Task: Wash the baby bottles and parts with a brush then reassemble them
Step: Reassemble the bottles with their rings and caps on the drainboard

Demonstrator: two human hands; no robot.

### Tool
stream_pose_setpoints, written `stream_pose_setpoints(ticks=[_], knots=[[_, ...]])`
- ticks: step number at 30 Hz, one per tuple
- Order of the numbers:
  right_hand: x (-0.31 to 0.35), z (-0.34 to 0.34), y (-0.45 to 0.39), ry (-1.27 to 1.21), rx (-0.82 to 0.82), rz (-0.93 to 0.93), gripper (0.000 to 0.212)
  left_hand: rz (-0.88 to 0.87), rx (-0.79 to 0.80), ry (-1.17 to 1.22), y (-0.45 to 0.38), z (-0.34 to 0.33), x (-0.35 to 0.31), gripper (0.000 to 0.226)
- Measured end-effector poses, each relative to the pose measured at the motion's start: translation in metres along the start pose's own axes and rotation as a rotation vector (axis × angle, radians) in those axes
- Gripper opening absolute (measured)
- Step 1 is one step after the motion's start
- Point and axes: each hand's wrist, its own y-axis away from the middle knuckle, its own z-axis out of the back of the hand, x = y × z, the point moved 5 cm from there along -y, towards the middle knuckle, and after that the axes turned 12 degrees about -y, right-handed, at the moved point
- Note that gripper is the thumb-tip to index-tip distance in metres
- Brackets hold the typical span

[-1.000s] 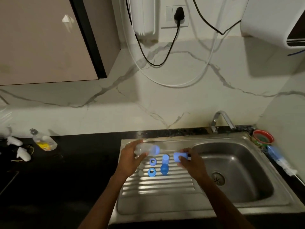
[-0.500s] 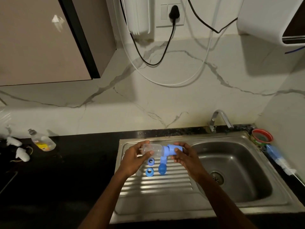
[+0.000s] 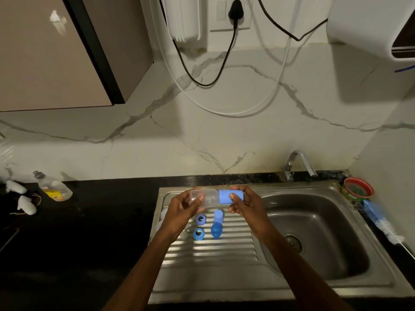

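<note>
Compared with a second ago, when the left hand [image 3: 182, 211] gripped the clear bottle [image 3: 203, 197] alone and the right hand [image 3: 248, 206] held the blue cap [image 3: 230, 196] apart from it, the two pieces are now joined end to end and lifted a little higher over the back of the draining board [image 3: 211, 254]. The bottle lies sideways in the air, its clear body to the left and the blue cap on its right end. The left hand's fingers curl round the clear body, thumb in front; the right hand's thumb and fingers clamp on the blue cap.

The bottle is see-through plastic, short and rounded; whether anything is inside it cannot be told. The cap is a plain light-blue cylinder.

Below the hands, on the ribbed steel board, lie two small blue rings [image 3: 201, 219] [image 3: 198, 233], one behind the other, each with a dark hole in the middle. Just to their right lies a second blue cap [image 3: 217, 224], lengthwise, its rounded end nearer the person.

The sink bowl [image 3: 314, 225] to the right holds nothing but its drain [image 3: 292, 242]; the tap [image 3: 297, 162] stands at its back edge. On the right rim sits a small red bowl [image 3: 358, 188] with something green in it, and in front of it lies a bottle brush [image 3: 381, 222] with a blue handle and white bristles. Far left on the dark counter [image 3: 94, 221] a soap bottle [image 3: 54, 187] lies tilted, yellow liquid low inside
</note>
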Motion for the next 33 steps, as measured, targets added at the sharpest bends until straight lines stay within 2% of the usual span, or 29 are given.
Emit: stream_pose_setpoints(ticks=[5,8,10,12,14,16,19,22,26,29,33], knots=[[0.005,-0.003,-0.022,0.163,0.093,-0.024,0.036,0.086,0.082,-0.078,0.000,0.000,0.020,0.037],[0.004,-0.022,-0.036,0.304,0.158,0.041,0.051,-0.010,0.133,-0.358,0.003,0.003,0.022,0.052],[0.002,-0.047,-0.041,0.431,0.238,0.107,0.055,-0.113,0.075,-0.466,0.007,0.003,0.019,0.055],[0.001,-0.083,-0.038,0.541,0.372,0.146,0.055,-0.166,-0.054,-0.520,0.012,0.013,0.019,0.051],[-0.003,-0.118,-0.033,0.578,0.491,0.208,0.052,-0.162,-0.201,-0.557,0.022,0.036,0.021,0.045],[-0.008,-0.142,-0.030,0.593,0.541,0.274,0.054,-0.126,-0.299,-0.564,0.034,0.062,0.024,0.037],[-0.026,-0.168,-0.034,0.606,0.525,0.295,0.058,-0.027,-0.423,-0.554,0.057,0.114,0.037,0.024],[-0.053,-0.178,-0.043,0.673,0.460,0.255,0.035,0.061,-0.526,-0.692,0.064,0.165,0.059,0.038],[-0.114,-0.171,-0.047,0.848,0.491,0.098,0.018,0.236,-0.527,-0.643,0.062,0.201,0.095,0.040],[-0.151,-0.158,-0.043,0.928,0.454,0.076,0.032,0.307,-0.521,-0.612,0.062,0.221,0.127,0.043],[-0.188,-0.139,-0.036,0.916,0.470,0.063,0.023,0.400,-0.511,-0.594,0.058,0.236,0.159,0.046]])
